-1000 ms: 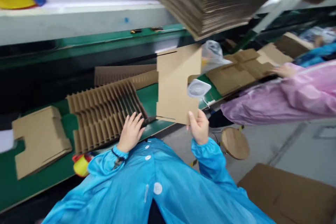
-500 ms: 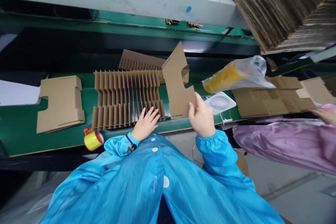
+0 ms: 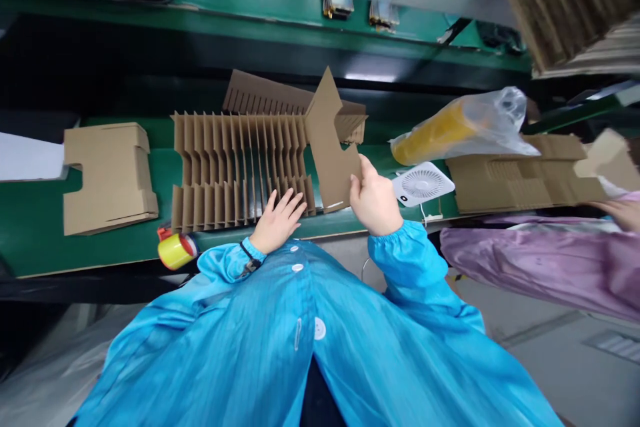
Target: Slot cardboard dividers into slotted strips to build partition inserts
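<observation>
A slotted cardboard divider rack [image 3: 215,173] with many upright fins lies on the green bench [image 3: 40,247]. My left hand [image 3: 279,220] rests on its near right edge, fingers spread. At the rack's right end stands a notched cardboard side piece [image 3: 327,163], tilted. My right hand [image 3: 375,199] pinches the near right edge of this piece between thumb and fingers. Behind the rack lies a flat brown slotted sheet [image 3: 265,95], partly hidden by the rack and the side piece.
Left of the rack lies a folded cardboard piece [image 3: 107,177], with a yellow tape roll [image 3: 176,251] at the bench edge. To the right are a white fan [image 3: 425,184], a bagged yellow roll [image 3: 440,133], flat cardboard [image 3: 505,180] and another person's purple sleeve [image 3: 540,267].
The view has shifted, so the bench things appear slightly higher. The notched side piece has moved a little left, closer against the rack's right end, with my right hand still on it.
</observation>
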{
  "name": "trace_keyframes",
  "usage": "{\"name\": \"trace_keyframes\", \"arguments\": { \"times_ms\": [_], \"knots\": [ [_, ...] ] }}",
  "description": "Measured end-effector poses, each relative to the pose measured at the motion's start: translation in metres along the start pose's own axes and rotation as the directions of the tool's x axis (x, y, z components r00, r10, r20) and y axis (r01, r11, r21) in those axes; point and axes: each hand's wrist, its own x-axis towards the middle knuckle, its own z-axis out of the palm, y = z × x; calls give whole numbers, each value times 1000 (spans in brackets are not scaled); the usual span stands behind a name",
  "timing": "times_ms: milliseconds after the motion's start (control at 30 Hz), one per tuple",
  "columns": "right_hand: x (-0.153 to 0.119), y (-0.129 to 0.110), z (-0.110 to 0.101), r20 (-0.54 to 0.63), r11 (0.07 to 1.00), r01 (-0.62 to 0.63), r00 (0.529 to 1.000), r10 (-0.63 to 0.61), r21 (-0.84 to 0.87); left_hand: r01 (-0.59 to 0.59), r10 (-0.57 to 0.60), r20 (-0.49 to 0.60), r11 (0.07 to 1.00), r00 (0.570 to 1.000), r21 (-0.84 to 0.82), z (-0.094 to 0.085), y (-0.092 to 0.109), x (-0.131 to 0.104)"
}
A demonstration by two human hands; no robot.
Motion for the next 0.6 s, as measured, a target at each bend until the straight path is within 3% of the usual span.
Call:
{"name": "trace_keyframes", "arguments": {
  "times_ms": [233,467,600],
  "knots": [
    [-2,-4,13,51,1000,-3,999,4,-16,127,-126,14,991,992,-48,-1,18,19],
    [0,-10,16,42,1000,6,999,-6,8,122,-125,-21,988,992,-96,12,16,26],
    [1,-13,25,95,1000,-2,996,0,23,121,-124,-21,987,992,-107,13,15,23]
  ]
}}
